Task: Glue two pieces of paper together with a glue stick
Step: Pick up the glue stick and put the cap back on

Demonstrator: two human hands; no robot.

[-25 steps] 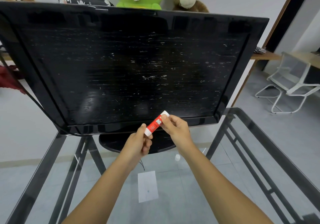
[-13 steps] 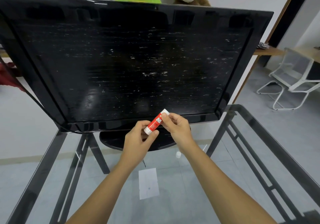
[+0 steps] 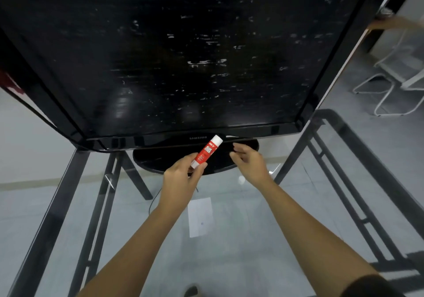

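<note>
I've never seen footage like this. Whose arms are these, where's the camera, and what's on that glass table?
No machine here: these are a person's two bare arms, filmed by a wide-angle camera worn on their head, looking forward and down. The left hand grips a red-and-white glue stick; the right hand is close by, apart from it, holding nothing I can see. A white sheet of paper lies on the glass table, before a big black television.

One glue stick (image 3: 206, 151) — one paper (image 3: 200, 217)
</note>
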